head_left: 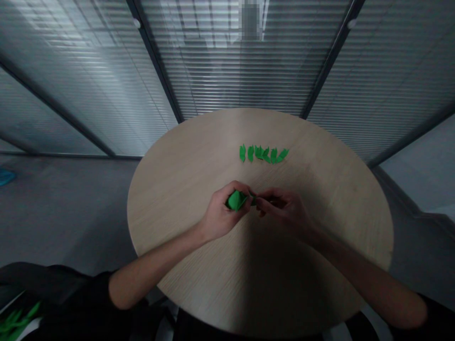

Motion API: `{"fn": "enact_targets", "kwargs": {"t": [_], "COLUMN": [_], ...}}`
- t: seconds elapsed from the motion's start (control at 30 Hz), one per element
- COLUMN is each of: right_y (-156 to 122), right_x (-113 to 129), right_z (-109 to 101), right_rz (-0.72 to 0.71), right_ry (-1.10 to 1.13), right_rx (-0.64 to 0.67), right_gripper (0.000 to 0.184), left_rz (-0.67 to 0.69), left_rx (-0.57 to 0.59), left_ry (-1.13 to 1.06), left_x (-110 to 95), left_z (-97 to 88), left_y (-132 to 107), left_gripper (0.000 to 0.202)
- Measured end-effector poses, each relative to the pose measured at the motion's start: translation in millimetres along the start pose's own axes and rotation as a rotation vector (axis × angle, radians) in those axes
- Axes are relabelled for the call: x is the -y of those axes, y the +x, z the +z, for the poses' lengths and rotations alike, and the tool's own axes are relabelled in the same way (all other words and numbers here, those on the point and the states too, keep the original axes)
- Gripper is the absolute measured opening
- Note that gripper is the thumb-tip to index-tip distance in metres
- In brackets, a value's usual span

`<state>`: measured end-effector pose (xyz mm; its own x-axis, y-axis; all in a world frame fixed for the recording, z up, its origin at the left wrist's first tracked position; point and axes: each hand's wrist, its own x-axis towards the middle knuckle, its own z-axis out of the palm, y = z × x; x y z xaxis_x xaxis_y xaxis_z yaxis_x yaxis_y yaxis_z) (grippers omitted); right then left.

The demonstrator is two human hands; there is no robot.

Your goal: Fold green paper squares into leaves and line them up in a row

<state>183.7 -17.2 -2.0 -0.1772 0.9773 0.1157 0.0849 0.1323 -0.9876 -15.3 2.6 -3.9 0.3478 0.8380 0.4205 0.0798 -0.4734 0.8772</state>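
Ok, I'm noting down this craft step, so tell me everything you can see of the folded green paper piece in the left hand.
The folded green paper piece is bright green and matte, with angular creased faces. The left hand grips it, with fingers over its far side and its broad face showing. A narrow part seems to run toward the right hand, whose fingertips pinch close by, but whether they touch it is hard to tell. It sits above the round wood-look table; part of it is hidden by fingers.

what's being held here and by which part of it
The left hand grips a folded green paper piece by its wide body; the right hand seems to pinch its narrow end, though fingers hide the exact spot.
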Motion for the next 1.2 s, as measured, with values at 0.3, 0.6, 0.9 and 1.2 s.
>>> {"fn": "enact_targets", "kwargs": {"t": [0.3, 0.6, 0.9, 1.2], "right_y": [0, 1, 1, 1], "right_x": [-1, 0, -3, -6], "right_z": [0, 2, 2, 2], "right_rz": [-0.020, -0.016, -0.041, -0.059], "right_ry": [-0.006, 0.006, -0.007, -0.023], "right_rx": [-0.004, 0.031, 0.002, -0.005], "right_gripper": [0.033, 0.024, 0.023, 0.022], "left_rz": [0.020, 0.064, 0.098, 0.124], "left_rx": [0.008, 0.090, 0.152, 0.155], "left_ry": [-0.010, 0.008, -0.027, -0.003], "left_x": [-1, 6, 4, 8], "left_z": [-0.5, -1.8, -2.5, -3.5], "left_y": [-1, -4, -3, -3], "left_gripper": [0.009, 0.023, 0.033, 0.042]}}
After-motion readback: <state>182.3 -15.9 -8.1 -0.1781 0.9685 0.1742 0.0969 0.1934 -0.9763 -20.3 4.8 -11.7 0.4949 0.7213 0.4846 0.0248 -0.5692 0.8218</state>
